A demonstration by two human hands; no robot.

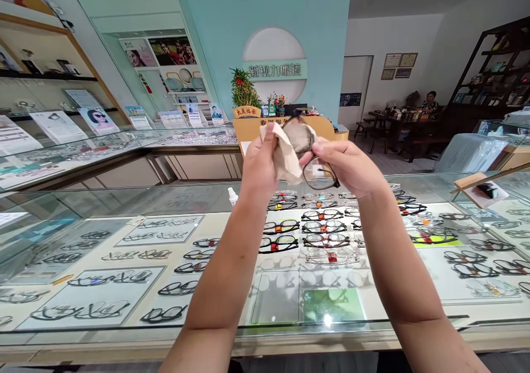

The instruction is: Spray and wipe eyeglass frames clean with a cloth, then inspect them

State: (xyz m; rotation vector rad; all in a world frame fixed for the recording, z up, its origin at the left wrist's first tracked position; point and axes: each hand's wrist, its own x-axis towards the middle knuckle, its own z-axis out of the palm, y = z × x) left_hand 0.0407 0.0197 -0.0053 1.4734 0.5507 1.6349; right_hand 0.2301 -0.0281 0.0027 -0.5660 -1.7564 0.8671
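Note:
Both my hands are raised above a glass display case. In my left hand [260,160] is a pale cloth [285,155], pinched between thumb and fingers and hanging over one lens of a pair of glasses. My right hand [345,160] grips the dark-framed glasses [321,175] near the middle of the frame. The lower lens shows uncovered, while the cloth partly hides the upper one. Part of the dark frame sticks up above the cloth.
Rows of eyeglasses [327,240] lie inside the glass case [136,337] below my arms. A small white bottle [232,197] stands left of my hands. Farther back are a wooden counter with a plant [244,91] and a seated person [430,102].

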